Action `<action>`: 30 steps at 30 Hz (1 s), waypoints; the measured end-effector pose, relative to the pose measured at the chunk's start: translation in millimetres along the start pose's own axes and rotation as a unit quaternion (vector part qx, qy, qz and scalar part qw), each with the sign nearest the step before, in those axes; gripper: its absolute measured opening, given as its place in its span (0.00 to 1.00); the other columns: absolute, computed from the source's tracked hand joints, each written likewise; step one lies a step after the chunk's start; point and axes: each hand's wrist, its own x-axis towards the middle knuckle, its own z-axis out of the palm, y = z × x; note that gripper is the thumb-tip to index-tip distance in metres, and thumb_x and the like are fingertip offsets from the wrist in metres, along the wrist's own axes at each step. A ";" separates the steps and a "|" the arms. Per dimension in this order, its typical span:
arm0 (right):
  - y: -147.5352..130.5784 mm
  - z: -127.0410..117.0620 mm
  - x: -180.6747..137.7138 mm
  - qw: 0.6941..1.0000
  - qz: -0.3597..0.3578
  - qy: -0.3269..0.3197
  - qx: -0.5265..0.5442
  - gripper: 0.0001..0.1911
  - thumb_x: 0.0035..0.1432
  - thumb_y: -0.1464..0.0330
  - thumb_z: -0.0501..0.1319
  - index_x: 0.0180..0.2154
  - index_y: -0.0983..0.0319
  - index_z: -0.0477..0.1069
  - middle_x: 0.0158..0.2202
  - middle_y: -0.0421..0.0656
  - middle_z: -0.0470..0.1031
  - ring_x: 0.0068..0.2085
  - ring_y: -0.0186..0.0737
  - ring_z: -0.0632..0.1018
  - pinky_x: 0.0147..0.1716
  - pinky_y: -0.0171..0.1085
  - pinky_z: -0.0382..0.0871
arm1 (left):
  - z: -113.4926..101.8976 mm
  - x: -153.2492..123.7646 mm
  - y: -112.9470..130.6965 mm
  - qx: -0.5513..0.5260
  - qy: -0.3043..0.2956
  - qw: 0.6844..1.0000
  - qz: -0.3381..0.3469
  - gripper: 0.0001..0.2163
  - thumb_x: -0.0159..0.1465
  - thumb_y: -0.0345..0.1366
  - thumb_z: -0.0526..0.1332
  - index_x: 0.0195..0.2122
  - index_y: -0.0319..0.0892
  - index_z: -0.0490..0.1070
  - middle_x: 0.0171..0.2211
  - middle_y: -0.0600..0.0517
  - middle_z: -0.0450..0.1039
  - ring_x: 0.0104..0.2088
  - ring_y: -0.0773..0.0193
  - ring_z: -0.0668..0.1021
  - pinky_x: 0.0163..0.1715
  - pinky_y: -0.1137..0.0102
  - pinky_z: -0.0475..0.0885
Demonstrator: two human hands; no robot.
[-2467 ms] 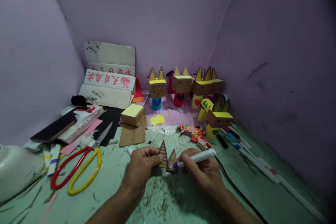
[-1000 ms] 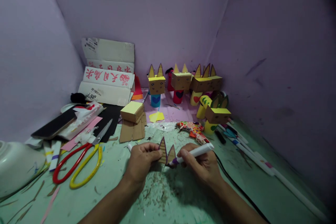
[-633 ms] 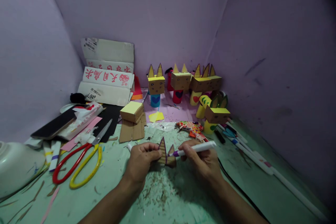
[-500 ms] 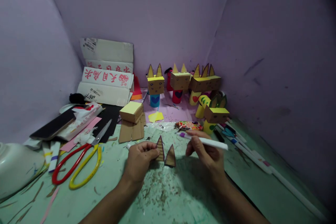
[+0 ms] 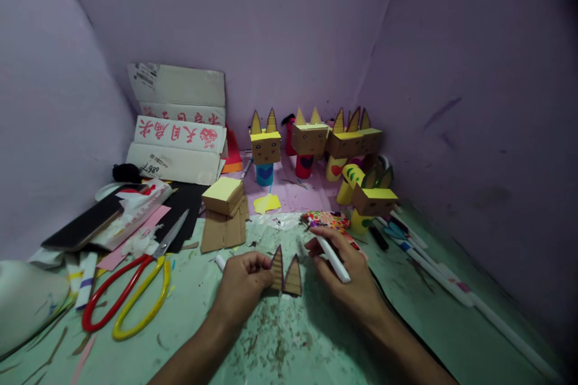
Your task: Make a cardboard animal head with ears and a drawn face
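My left hand (image 5: pixel 246 280) is closed, with thumb and fingertips pinching the edge of a pointed, ear-shaped cardboard piece (image 5: pixel 278 269) outlined in dark purple. Right beside it on the table lies a second, similar cardboard piece (image 5: pixel 293 278). A small white cylinder end (image 5: pixel 220 261) pokes out behind my left hand; whether I hold it cannot be seen. In my right hand (image 5: pixel 345 271) is a white marker (image 5: pixel 333 260), gripped like a pen, its tip hidden by the fingers. The right hand hovers just right of the two cardboard pieces.
Scissors (image 5: pixel 130 289) with red and yellow handles lie left. A cardboard box (image 5: pixel 223 195) with a yellow top sits on cardboard scraps (image 5: pixel 221 233). Several box-headed figures (image 5: pixel 266 150) stand at the back. A folded white carton (image 5: pixel 180 138) leans on the wall. More markers (image 5: pixel 433 274) lie right.
My right hand has moved slightly left and down, turning the marker from nearly level to steeply slanted, its tip now behind the fingers. The left hand keeps its pinch. The view has shifted slightly.
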 end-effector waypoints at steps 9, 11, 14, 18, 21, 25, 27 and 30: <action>2.4 -6.3 1.5 0.963 -0.015 -0.158 -0.216 0.39 0.34 0.82 0.53 0.53 0.59 0.68 0.50 0.49 0.74 0.52 0.53 0.73 0.46 0.48 0.69 | -5.6 -3.6 -7.1 -0.062 -0.008 0.998 -0.001 0.06 0.39 0.33 0.64 0.19 0.38 0.72 0.16 0.56 0.69 0.18 0.72 0.66 0.18 0.77 0.57; 0.9 -6.7 2.8 0.952 -0.017 -0.193 -0.239 0.42 0.33 0.83 0.52 0.53 0.57 0.68 0.50 0.47 0.74 0.51 0.53 0.73 0.45 0.48 0.70 | -6.5 -2.9 -7.6 -0.082 -0.012 0.997 -0.002 0.06 0.41 0.33 0.64 0.21 0.38 0.72 0.17 0.55 0.70 0.18 0.73 0.66 0.18 0.77 0.58; 4.8 -7.4 2.8 0.955 -0.027 -0.197 -0.221 0.42 0.33 0.83 0.52 0.53 0.55 0.69 0.49 0.46 0.75 0.50 0.51 0.74 0.45 0.47 0.71 | -7.1 -2.5 -6.8 -0.099 -0.012 0.995 0.003 0.05 0.42 0.33 0.65 0.20 0.38 0.72 0.15 0.57 0.67 0.16 0.74 0.63 0.17 0.77 0.56; 13.6 -8.1 0.9 0.985 -0.046 -0.124 -0.111 0.31 0.44 0.80 0.55 0.50 0.55 0.71 0.47 0.46 0.77 0.48 0.50 0.76 0.46 0.47 0.70 | -6.5 -5.3 -5.5 -0.112 -0.027 0.993 -0.011 0.05 0.41 0.32 0.65 0.19 0.38 0.71 0.15 0.57 0.66 0.17 0.74 0.63 0.17 0.77 0.55; 8.4 -4.7 -0.6 0.999 0.002 -0.047 0.026 0.17 0.54 0.71 0.58 0.47 0.56 0.72 0.40 0.46 0.79 0.42 0.48 0.79 0.44 0.46 0.71 | -5.0 -7.9 -7.8 -0.106 -0.051 0.993 -0.019 0.05 0.42 0.32 0.64 0.20 0.37 0.71 0.16 0.55 0.70 0.18 0.72 0.67 0.19 0.76 0.59; -10.6 8.0 -2.5 0.950 0.159 -0.043 0.266 0.18 0.49 0.65 0.66 0.44 0.56 0.71 0.35 0.44 0.78 0.35 0.43 0.79 0.31 0.38 0.74 | -1.3 -11.4 -12.8 -0.087 -0.089 0.992 -0.012 0.06 0.43 0.34 0.64 0.22 0.37 0.72 0.19 0.51 0.73 0.20 0.68 0.70 0.22 0.74 0.61; -18.0 14.4 -2.5 0.914 0.208 -0.064 0.342 0.19 0.45 0.66 0.69 0.42 0.58 0.71 0.31 0.41 0.76 0.30 0.39 0.77 0.26 0.34 0.71 | 0.6 -14.1 -12.5 -0.060 -0.095 0.994 -0.003 0.06 0.44 0.35 0.64 0.22 0.38 0.71 0.17 0.53 0.71 0.19 0.70 0.67 0.20 0.74 0.58; -22.9 20.0 -1.5 0.894 0.239 -0.077 0.372 0.18 0.40 0.70 0.70 0.37 0.61 0.70 0.24 0.37 0.72 0.23 0.33 0.72 0.22 0.31 0.66 | 2.4 -18.5 -7.4 -0.027 -0.107 0.994 0.005 0.07 0.46 0.37 0.64 0.21 0.38 0.70 0.16 0.54 0.67 0.18 0.71 0.63 0.19 0.74 0.54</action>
